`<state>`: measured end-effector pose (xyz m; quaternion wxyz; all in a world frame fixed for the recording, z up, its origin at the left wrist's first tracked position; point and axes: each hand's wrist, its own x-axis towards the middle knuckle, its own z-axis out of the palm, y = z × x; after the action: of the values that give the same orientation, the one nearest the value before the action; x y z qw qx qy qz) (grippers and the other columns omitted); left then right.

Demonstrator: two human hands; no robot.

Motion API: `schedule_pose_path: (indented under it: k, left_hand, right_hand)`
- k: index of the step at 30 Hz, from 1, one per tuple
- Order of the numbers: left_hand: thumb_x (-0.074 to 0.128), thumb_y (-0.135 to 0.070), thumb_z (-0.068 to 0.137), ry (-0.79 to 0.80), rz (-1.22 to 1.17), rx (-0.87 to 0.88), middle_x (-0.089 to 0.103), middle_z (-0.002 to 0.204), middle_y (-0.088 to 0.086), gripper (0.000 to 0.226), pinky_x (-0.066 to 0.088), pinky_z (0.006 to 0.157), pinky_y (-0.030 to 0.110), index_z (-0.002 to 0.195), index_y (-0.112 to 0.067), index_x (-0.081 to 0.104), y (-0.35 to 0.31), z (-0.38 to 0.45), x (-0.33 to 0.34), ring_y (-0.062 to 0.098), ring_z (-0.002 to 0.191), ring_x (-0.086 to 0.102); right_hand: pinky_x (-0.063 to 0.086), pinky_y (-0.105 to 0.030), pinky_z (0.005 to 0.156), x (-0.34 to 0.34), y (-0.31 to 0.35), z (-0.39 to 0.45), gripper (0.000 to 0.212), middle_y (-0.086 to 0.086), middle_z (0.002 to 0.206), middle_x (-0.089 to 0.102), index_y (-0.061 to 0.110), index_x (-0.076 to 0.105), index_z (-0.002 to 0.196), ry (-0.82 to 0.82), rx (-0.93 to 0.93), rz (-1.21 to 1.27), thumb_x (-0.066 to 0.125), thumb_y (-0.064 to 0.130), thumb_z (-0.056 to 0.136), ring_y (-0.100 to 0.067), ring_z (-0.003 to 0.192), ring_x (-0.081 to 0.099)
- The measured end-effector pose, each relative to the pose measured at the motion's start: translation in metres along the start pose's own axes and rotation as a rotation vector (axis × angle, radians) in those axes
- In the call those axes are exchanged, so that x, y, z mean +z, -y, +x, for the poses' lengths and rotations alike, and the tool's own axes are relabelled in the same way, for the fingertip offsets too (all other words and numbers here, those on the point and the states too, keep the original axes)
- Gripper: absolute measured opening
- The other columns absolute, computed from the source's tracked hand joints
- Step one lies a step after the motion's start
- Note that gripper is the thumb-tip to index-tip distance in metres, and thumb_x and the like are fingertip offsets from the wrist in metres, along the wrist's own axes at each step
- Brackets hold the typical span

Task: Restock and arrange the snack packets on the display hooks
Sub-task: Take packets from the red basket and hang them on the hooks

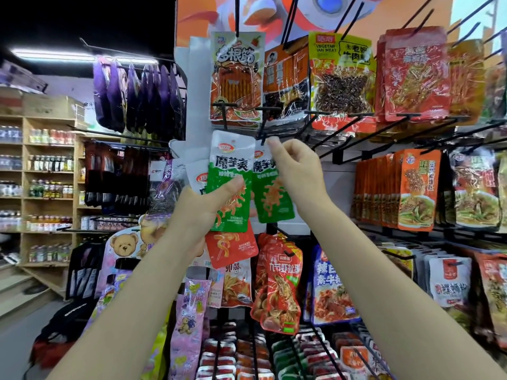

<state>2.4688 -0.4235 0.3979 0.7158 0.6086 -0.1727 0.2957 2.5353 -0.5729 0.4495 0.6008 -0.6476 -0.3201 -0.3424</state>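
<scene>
Head view: mid-restock, hanging one green packet [270,187] on a black hook [262,133] in the rack's left column. Right hand [295,171] raised, fingers curled, thumb + forefinger pinching the pkt's white top edge right at the hook tip; can't tell if the hole is threaded yet. Left hand [203,207] lower and to the left, gripping a fanned stack [230,187] of spare pkts, thumb across the front of a green one, a red one [230,248] poking out below. Both forearms angled up and inward from bottom corners, wrists near each other, hands apart but w/ pkts nearly overlapping. Next move, by judgement: line hole up w/ hook tip, slide pkt back along the rod, then take another from the stack. Needs fine aim, since the top flap is floppy. Neighbouring hooks to the right hold orange/yellow snack bags [341,75]; row below has more hanging pkts [277,283].
</scene>
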Motion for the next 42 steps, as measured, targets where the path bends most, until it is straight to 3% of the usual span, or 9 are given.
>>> schedule_pose_path:
  k: [6, 9, 13, 19, 22, 26, 30, 37, 42]
  left_hand:
    - [0.077, -0.031, 0.084, -0.007, -0.004, -0.031, 0.078, 0.099, 0.012, 0.024, 0.063, 0.071, 0.044, 0.105, -0.019, 0.071, 0.004, 0.001, 0.012, 0.029, 0.081, 0.077]
    - [0.069, -0.040, 0.094, -0.117, -0.102, -0.120, 0.079, 0.096, 0.011, 0.028, 0.062, 0.067, 0.041, 0.113, -0.018, 0.072, 0.004, 0.003, 0.001, 0.026, 0.076, 0.076]
    - [0.057, -0.034, 0.102, -0.065, -0.174, -0.111, 0.074, 0.074, 0.015, 0.029, 0.058, 0.052, 0.034, 0.107, -0.006, 0.066, -0.002, -0.003, -0.004, 0.025, 0.051, 0.067]
    - [0.053, -0.032, 0.104, -0.014, -0.196, -0.086, 0.072, 0.071, 0.014, 0.029, 0.058, 0.050, 0.034, 0.112, -0.005, 0.061, -0.008, -0.006, 0.003, 0.026, 0.050, 0.067]
    - [0.052, -0.032, 0.104, -0.027, -0.202, -0.074, 0.072, 0.073, 0.015, 0.033, 0.058, 0.052, 0.036, 0.114, -0.002, 0.061, -0.006, -0.004, 0.000, 0.028, 0.052, 0.068]
    - [0.048, -0.031, 0.105, -0.026, -0.192, -0.076, 0.072, 0.075, 0.016, 0.032, 0.057, 0.058, 0.037, 0.110, -0.002, 0.061, -0.002, -0.002, -0.003, 0.030, 0.054, 0.067]
    - [0.048, -0.031, 0.105, -0.021, -0.164, -0.069, 0.073, 0.075, 0.014, 0.030, 0.057, 0.058, 0.036, 0.107, -0.004, 0.062, -0.002, -0.003, 0.000, 0.028, 0.054, 0.068]
    - [0.051, -0.031, 0.104, -0.023, -0.179, -0.083, 0.074, 0.080, 0.018, 0.040, 0.060, 0.054, 0.036, 0.124, 0.004, 0.056, 0.000, -0.001, -0.001, 0.030, 0.057, 0.069]
    - [0.055, -0.025, 0.103, -0.059, -0.139, -0.002, 0.074, 0.079, 0.017, 0.017, 0.059, 0.059, 0.039, 0.107, -0.010, 0.060, -0.001, 0.001, 0.000, 0.031, 0.057, 0.068]
  right_hand:
    - [0.037, -0.019, 0.056, -0.001, 0.003, -0.007, 0.017, 0.020, 0.055, 0.055, 0.016, 0.065, 0.087, 0.159, -0.032, 0.017, 0.065, 0.029, 0.098, 0.002, 0.052, 0.047]
    - [0.034, -0.031, 0.069, -0.008, 0.000, 0.001, 0.036, -0.017, 0.080, 0.054, -0.003, 0.056, 0.096, 0.117, -0.001, 0.008, 0.060, 0.033, 0.100, -0.015, 0.074, 0.047]
    - [0.039, -0.029, 0.077, -0.006, 0.004, 0.018, 0.019, 0.003, 0.098, 0.053, 0.014, 0.054, 0.099, 0.093, 0.069, -0.004, 0.056, 0.032, 0.103, -0.014, 0.094, 0.048]
    - [0.029, -0.028, 0.061, 0.001, 0.015, 0.029, 0.041, -0.005, 0.071, 0.040, 0.000, 0.052, 0.075, 0.058, 0.030, -0.011, 0.057, 0.031, 0.101, -0.011, 0.065, 0.037]
    - [0.028, -0.031, 0.063, 0.001, 0.014, 0.030, 0.039, -0.008, 0.077, 0.041, -0.008, 0.056, 0.087, 0.073, 0.004, 0.004, 0.058, 0.029, 0.101, -0.014, 0.070, 0.037]
    - [0.029, -0.026, 0.057, 0.000, 0.012, 0.030, 0.031, -0.005, 0.073, 0.043, 0.005, 0.051, 0.080, 0.054, 0.012, 0.020, 0.062, 0.027, 0.098, -0.014, 0.065, 0.038]
    - [0.046, -0.026, 0.072, 0.002, 0.014, 0.032, 0.008, -0.002, 0.090, 0.065, 0.015, 0.068, 0.095, 0.024, 0.044, 0.080, 0.066, 0.023, 0.096, -0.015, 0.084, 0.057]
    - [0.033, -0.031, 0.063, 0.010, 0.015, 0.036, 0.017, -0.009, 0.075, 0.047, -0.001, 0.064, 0.084, -0.011, 0.080, 0.176, 0.070, 0.015, 0.087, -0.017, 0.071, 0.041]
    - [0.029, -0.020, 0.049, 0.014, 0.014, 0.036, 0.021, 0.010, 0.053, 0.037, 0.011, 0.057, 0.071, -0.008, 0.063, 0.150, 0.065, 0.012, 0.091, -0.007, 0.051, 0.031]
